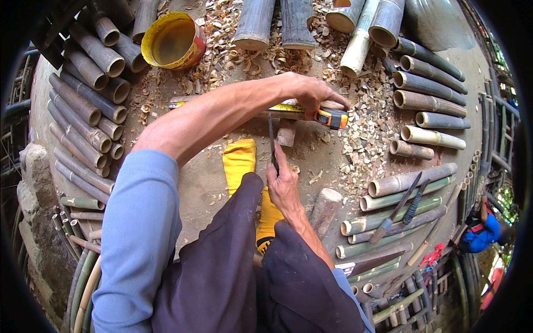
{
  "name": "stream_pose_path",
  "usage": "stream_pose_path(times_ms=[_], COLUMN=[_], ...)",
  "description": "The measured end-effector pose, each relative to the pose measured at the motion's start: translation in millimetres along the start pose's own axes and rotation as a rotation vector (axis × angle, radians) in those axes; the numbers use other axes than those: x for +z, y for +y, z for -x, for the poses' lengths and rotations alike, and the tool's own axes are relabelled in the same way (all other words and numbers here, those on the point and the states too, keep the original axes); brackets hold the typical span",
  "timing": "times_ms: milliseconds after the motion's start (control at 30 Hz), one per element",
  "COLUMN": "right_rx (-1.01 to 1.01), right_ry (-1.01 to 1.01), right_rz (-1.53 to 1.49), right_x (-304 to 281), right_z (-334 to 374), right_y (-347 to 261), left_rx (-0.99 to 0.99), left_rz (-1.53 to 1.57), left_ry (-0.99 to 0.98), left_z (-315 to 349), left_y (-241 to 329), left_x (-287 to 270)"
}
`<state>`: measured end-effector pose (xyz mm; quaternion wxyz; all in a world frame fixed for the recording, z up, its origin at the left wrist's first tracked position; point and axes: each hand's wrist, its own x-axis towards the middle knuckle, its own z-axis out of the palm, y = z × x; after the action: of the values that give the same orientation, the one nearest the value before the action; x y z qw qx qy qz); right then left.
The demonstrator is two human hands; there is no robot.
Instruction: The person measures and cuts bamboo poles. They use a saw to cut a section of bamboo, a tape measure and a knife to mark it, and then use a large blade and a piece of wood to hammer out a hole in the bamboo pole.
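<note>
My left arm reaches across to the right. At its end my left hand (316, 95) is closed over an orange-and-black tape measure (332, 118) at the right end of a bamboo piece. The yellow tape (176, 104) runs out leftward along that piece, partly hidden under my forearm. My right hand (283, 180) grips a thin knife (271, 130), its blade pointing away from me and its tip at the bamboo's near side. Just right of the blade, a small wooden block (286, 133) sits beneath the bamboo. My left palm and thumb are hidden from above.
Cut bamboo tubes (83, 105) lie in rows left and right. A yellow bucket (173, 41) of brownish liquid stands far left. Wood shavings (361, 139) cover the ground. Two more knives (397, 208) rest on bamboo at right. Another person (482, 230) is at the far right.
</note>
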<state>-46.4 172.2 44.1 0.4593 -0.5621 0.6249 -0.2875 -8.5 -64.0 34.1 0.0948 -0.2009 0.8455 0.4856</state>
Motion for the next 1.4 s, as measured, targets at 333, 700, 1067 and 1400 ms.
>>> stream_pose_path(times_ms=[333, 700, 1067, 1400], right_rx=[0.038, 0.067, 0.058, 0.058], right_ry=[-0.015, -0.052, -0.053, -0.077], right_rz=[-0.021, 0.000, 0.049, 0.072], right_x=[-2, -7, -12, -12], right_z=[-8, -10, -12, -13], right_y=[10, 10, 8, 8], left_rx=[0.034, 0.000, 0.013, -0.021], left_rz=[0.005, 0.010, -0.011, -0.009], left_ry=[0.019, 0.002, 0.007, -0.018], left_z=[1, 2, 0, 1], left_y=[-3, 0, 1, 4], left_x=[1, -1, -1, -2])
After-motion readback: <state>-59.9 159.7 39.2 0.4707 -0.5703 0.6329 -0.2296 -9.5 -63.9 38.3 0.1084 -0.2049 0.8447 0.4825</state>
